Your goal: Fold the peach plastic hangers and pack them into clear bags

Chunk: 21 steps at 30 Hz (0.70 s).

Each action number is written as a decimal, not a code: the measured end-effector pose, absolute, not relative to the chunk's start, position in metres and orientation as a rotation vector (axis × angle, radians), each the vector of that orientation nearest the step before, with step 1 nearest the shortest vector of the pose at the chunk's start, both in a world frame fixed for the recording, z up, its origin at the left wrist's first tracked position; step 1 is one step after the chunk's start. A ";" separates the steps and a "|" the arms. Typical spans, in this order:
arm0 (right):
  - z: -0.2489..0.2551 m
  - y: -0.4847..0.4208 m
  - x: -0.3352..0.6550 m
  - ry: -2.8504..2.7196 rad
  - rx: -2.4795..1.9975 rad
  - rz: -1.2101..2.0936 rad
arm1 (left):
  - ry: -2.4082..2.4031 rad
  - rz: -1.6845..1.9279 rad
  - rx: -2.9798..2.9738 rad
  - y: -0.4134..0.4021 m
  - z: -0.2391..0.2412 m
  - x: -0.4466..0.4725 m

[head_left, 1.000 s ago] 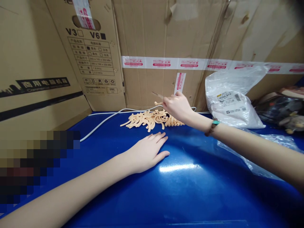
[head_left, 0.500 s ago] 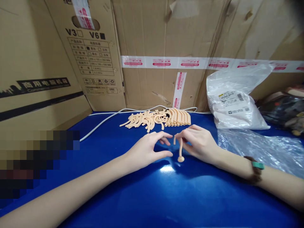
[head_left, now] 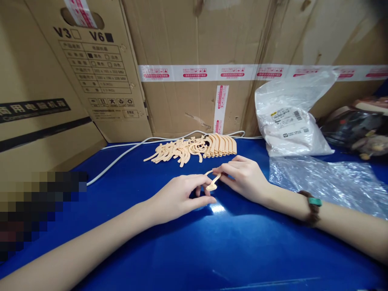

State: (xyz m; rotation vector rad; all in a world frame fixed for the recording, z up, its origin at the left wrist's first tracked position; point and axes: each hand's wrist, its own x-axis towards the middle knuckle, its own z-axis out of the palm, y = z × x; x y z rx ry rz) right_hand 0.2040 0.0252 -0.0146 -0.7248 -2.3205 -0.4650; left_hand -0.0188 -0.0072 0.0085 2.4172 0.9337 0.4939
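Observation:
A small curved peach-coloured rubber piece (head_left: pixel 212 182) is held between both my hands over the blue table (head_left: pixel 230 246). My right hand (head_left: pixel 242 178) pinches its upper end with thumb and fingers. My left hand (head_left: pixel 178 196) touches its lower, rounded end with its fingertips, fingers curled. Behind them, near the cardboard wall, lies a pile of several like peach pieces (head_left: pixel 190 147), loose at the left and stacked in a neat row at the right.
Cardboard boxes (head_left: pixel 194 60) wall the back and left. A white cable (head_left: pixel 121 155) runs along the back of the table. A white labelled bag (head_left: pixel 291 121) and crinkled clear plastic (head_left: pixel 327 182) lie at the right, dark items (head_left: pixel 357 129) beyond.
My right hand took one peach piece from the pile and brought it near. My left hand rose from lying flat and met the piece, which turned from hanging down to nearly level.

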 end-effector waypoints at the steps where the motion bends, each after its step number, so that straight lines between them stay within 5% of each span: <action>1: -0.015 0.026 0.204 -2.334 -0.755 -0.432 | 0.945 0.490 2.417 -0.008 0.009 -0.019; 21: -0.006 0.021 0.201 -2.383 -0.772 -0.290 | 1.084 0.527 2.468 -0.006 0.008 -0.021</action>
